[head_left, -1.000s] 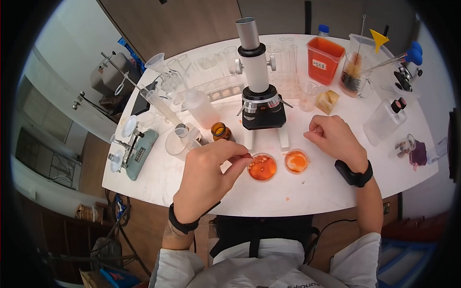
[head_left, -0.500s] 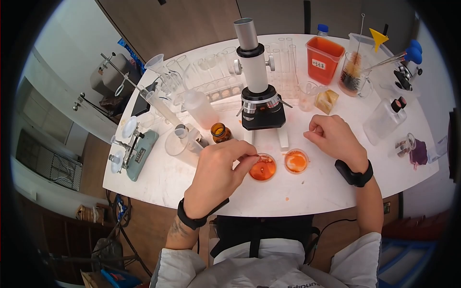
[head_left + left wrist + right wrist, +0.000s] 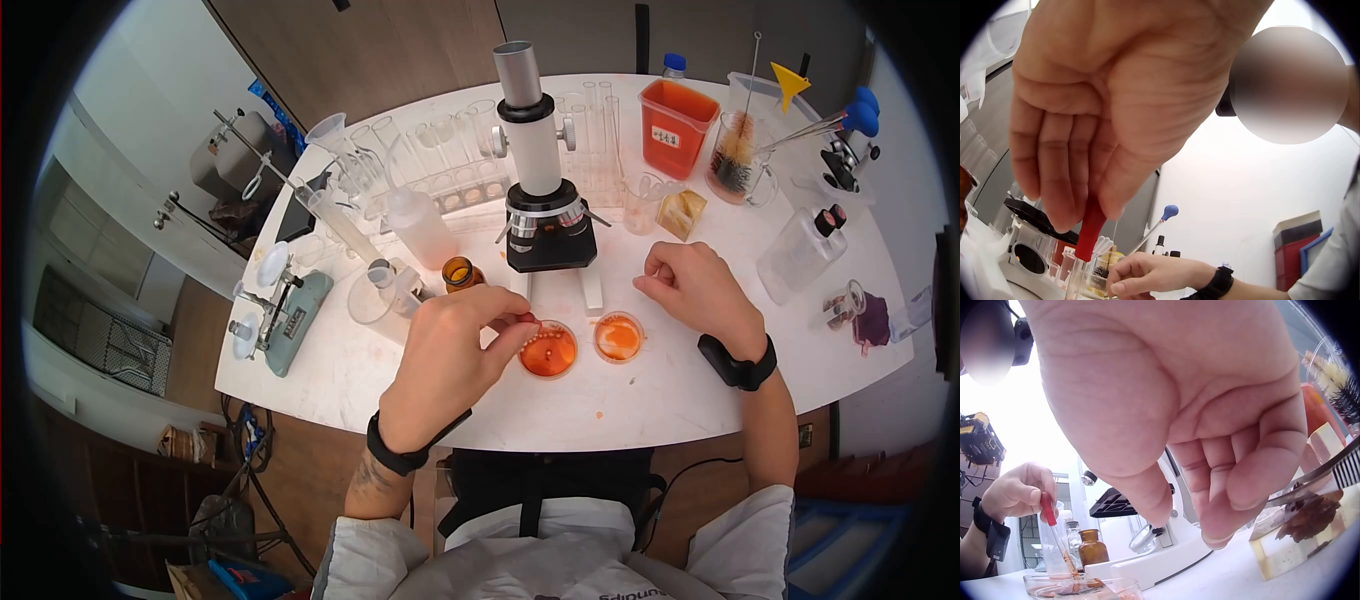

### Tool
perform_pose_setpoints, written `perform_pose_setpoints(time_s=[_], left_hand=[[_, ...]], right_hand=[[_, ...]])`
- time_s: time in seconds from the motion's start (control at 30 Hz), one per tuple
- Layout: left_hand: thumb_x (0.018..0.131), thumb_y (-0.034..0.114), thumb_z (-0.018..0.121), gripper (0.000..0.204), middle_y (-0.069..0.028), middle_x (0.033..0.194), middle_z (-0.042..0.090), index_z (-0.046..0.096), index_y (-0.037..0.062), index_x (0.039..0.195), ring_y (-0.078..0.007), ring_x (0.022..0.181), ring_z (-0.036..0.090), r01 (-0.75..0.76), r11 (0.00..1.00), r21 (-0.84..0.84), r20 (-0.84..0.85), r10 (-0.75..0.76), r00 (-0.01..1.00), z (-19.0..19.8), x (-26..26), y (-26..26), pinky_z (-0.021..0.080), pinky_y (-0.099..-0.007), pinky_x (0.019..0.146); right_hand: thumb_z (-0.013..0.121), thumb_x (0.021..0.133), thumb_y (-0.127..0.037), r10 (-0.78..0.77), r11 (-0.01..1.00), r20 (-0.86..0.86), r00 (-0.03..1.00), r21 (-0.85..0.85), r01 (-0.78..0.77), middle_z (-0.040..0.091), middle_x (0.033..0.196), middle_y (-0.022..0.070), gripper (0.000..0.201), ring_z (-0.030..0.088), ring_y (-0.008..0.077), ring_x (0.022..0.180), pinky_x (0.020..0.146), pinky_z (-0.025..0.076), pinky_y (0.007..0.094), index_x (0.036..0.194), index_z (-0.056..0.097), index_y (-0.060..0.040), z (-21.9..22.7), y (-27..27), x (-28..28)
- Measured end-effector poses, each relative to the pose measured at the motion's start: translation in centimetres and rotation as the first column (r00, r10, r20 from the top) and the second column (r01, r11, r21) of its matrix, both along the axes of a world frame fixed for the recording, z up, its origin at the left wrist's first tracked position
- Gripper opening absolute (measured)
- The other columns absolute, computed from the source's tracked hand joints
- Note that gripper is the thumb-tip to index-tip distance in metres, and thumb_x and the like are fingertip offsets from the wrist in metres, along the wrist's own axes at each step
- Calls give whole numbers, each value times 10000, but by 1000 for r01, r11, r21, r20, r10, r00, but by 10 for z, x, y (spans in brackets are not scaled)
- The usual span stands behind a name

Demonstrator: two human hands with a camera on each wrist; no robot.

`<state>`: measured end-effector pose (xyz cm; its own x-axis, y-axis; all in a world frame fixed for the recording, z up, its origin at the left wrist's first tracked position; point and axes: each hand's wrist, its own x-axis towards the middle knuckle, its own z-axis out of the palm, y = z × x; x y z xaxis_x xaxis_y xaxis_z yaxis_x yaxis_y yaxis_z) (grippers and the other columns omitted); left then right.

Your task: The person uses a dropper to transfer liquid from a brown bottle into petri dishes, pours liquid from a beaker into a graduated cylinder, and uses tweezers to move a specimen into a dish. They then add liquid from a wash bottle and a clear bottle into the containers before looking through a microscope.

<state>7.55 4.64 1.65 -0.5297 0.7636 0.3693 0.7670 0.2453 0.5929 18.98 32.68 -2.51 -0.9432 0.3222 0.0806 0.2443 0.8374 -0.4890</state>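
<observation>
My left hand (image 3: 455, 345) pinches the red rubber bulb (image 3: 1090, 232) of a glass dropper (image 3: 1065, 548) between thumb and fingers. The dropper slants down, with orange-red liquid in its lower part, its tip at the left petri dish (image 3: 548, 362). That dish holds orange-red liquid, with several small pale bubbles along its upper edge. To its right is a smaller petri dish (image 3: 618, 350), orange with a pale patch. My right hand (image 3: 695, 288) is raised beyond it with fingers loosely curled; thumb and forefinger stand apart, nothing visible between them.
A microscope (image 3: 545, 190) stands behind the dishes. Left of its base are a brown glass bottle (image 3: 460, 272) and a wash bottle (image 3: 420, 225). A balance (image 3: 297, 320) sits at the left edge. Near the right hand are a yellowish specimen block (image 3: 681, 213) and a red bin (image 3: 672, 138).
My left hand has shifted a little to the right with the dropper. Bubbles in the left dish look different from frame to frame. My right hand has stayed put.
</observation>
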Motion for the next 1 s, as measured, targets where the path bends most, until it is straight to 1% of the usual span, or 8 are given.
perform_pose_setpoints(time_s=[0.23, 0.27, 0.37, 0.43, 0.5, 0.6, 0.8, 1.0], left_hand=[[865, 10, 825, 151, -128, 911, 797, 769, -39, 997, -188, 832, 776, -78, 997, 26, 19, 78, 997, 21, -2, -15, 597, -295, 772], [873, -7, 813, 156, -119, 914, 798, 760, -51, 1013, -172, 846, 770, -104, 994, 45, 20, 103, 994, 25, -3, -19, 591, -288, 801], [858, 15, 824, 163, -134, 921, 802, 771, -31, 1006, -199, 823, 786, -175, 976, 134, 28, 173, 985, 35, -13, -30, 596, -291, 763], [875, 5, 807, 153, -127, 914, 807, 771, -45, 1014, -179, 829, 779, -205, 963, 172, -6, 210, 978, 41, -24, -38, 589, -281, 784], [878, 9, 804, 152, -120, 909, 807, 768, -56, 1011, -177, 835, 777, -252, 946, 205, -24, 262, 965, 49, -30, -42, 586, -283, 793], [882, 16, 801, 153, -117, 906, 807, 767, -61, 1010, -175, 836, 776, -284, 940, 189, -60, 300, 952, 56, -40, -45, 584, -286, 798], [897, 22, 776, 119, -114, 863, 800, 766, -55, 987, -173, 813, 776, -308, 943, 127, -58, 317, 947, 50, -50, -41, 575, -281, 775], [885, 18, 774, 72, -107, 827, 793, 777, -28, 940, -169, 774, 771, -328, 935, 133, -143, 345, 927, 46, -50, -37, 564, -275, 732]], right_hand=[[780, 910, -272, 5, 1000, -1, 1000, 3, -5, 747, 831, 171, 256, 727, 357, 816, 727, 561, 459, 902, 724, -22, -1, 1, 0], [779, 910, -273, 2, 1000, 3, 1000, 1, -2, 746, 831, 171, 257, 726, 357, 817, 728, 561, 460, 902, 725, -22, -1, 1, 0], [778, 911, -276, -5, 1000, 14, 1000, 2, 5, 745, 830, 172, 258, 725, 359, 821, 732, 560, 463, 901, 726, -24, -1, 1, 0], [776, 911, -279, -7, 1000, 21, 1000, 9, 7, 743, 829, 172, 258, 724, 360, 823, 734, 560, 464, 901, 727, -25, 0, 0, 0], [775, 911, -278, -10, 1000, 22, 1000, 6, 10, 743, 830, 173, 258, 724, 361, 825, 735, 559, 464, 900, 727, -25, 1, -1, 1], [774, 910, -277, -7, 1000, 13, 1000, -1, 7, 743, 830, 174, 257, 724, 363, 825, 734, 558, 463, 900, 727, -24, 1, -1, 1], [775, 907, -271, -5, 1000, 25, 1000, -1, 5, 746, 835, 173, 259, 725, 362, 826, 734, 557, 462, 902, 728, -17, 0, 0, 0], [776, 906, -267, -8, 1000, 34, 999, -2, 8, 751, 845, 173, 258, 729, 360, 828, 742, 560, 460, 914, 731, -12, 2, 0, 1]])
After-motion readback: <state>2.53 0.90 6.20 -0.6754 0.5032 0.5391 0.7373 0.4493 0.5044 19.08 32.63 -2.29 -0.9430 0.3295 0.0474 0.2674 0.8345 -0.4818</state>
